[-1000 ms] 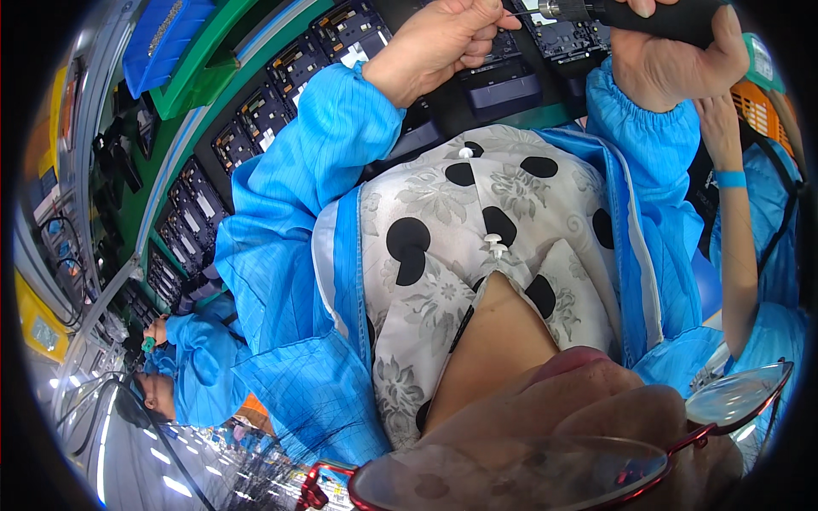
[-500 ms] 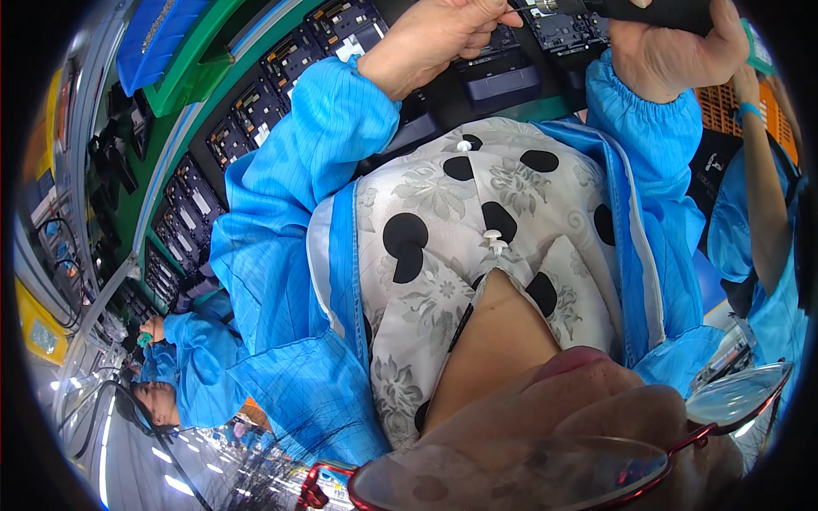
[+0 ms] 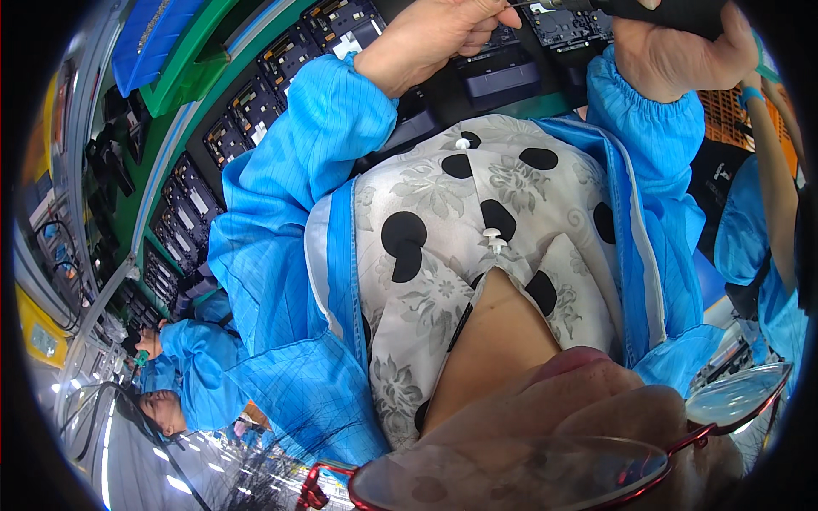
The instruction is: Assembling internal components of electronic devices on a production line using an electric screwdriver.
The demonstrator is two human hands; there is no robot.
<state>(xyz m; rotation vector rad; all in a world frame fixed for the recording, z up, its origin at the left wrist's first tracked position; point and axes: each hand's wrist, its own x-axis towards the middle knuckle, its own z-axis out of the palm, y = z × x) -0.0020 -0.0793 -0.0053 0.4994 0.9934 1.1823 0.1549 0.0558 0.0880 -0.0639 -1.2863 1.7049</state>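
Observation:
My right hand (image 3: 682,60) is wrapped round a black powered screwdriver (image 3: 673,15), held sideways with its silver front end toward the left. Close to that end, my left hand (image 3: 434,38) has its thumb and fingers pinched together. Whatever lies in the pinch is too small to make out, and the top edge cuts off part of both hands. Below the screwdriver sits a dark device with an exposed circuit board (image 3: 567,27). A dark boxy housing (image 3: 503,78) stands between my two hands, nearer my body.
Rows of opened devices with circuit boards (image 3: 187,200) line the bench at left. Beyond them are a green bin (image 3: 192,64) and a blue bin (image 3: 153,38) of small parts. A co-worker's arm (image 3: 775,170) is at right by an orange crate (image 3: 720,119); another person (image 3: 200,362) works at left.
My right hand and the screwdriver have shifted slightly to the right. My left hand stays pinched, almost in place. The co-worker's arm at right has moved a little.

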